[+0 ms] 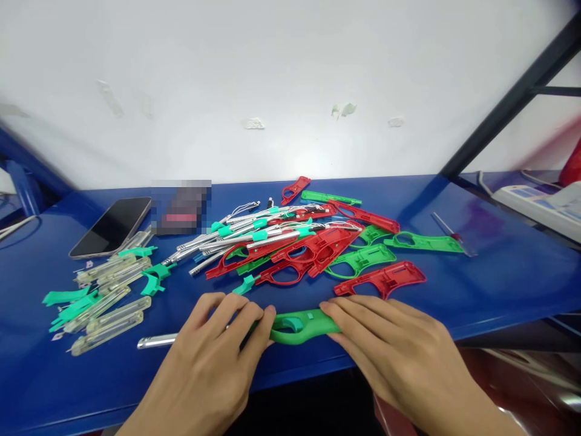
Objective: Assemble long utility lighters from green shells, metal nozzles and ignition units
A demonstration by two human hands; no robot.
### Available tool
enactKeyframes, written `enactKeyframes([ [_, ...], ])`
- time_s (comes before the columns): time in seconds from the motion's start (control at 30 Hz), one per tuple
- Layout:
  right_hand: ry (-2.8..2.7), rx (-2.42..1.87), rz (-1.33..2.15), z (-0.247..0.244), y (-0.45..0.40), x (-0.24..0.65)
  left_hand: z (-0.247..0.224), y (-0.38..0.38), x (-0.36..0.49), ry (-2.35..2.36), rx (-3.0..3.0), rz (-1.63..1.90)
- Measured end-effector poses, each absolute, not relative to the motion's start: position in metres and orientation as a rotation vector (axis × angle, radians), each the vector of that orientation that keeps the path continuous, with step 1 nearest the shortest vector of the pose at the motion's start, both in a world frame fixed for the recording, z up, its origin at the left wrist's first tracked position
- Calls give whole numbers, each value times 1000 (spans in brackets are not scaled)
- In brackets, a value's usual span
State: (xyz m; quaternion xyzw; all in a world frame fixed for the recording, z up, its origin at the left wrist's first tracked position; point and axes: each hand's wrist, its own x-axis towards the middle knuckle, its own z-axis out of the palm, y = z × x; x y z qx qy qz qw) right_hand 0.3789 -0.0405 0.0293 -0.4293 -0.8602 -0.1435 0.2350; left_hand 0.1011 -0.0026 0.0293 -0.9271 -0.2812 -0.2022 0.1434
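Note:
A long-necked lighter with a green handle [305, 327] lies level between my hands, low over the table's front edge. My left hand [218, 351] is closed round its front part, and the silver tube [157, 341] sticks out to the left beyond it. A teal trigger [295, 323] shows in the handle's loop. My right hand [394, 345] grips the rear end of the handle, its fingers covering that end. Just behind my hands lie a red handle half [408, 275] and a small teal trigger piece [245, 284].
Several silver lighter tubes [218, 239] with wires lie heaped with red and green handle halves [358, 260] on the blue table [508, 272]. Clear fuel tanks [111, 333] and teal parts lie left, below a phone [113, 225]. A screwdriver [447, 225] lies right.

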Motion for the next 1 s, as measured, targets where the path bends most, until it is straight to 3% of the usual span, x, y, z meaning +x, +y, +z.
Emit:
enactKeyframes([
  [0.37,-2433,-1180,-161,24,-36,371,31,-2,110,-779,-2681,-702],
  [0.7,-2407,-1111,-201,23,-35,374,33,-8,110,-801,-2659,-661],
  [1.0,-2263,-1136,-244,10,-39,378,25,-13,74,-1118,-2565,-484],
])
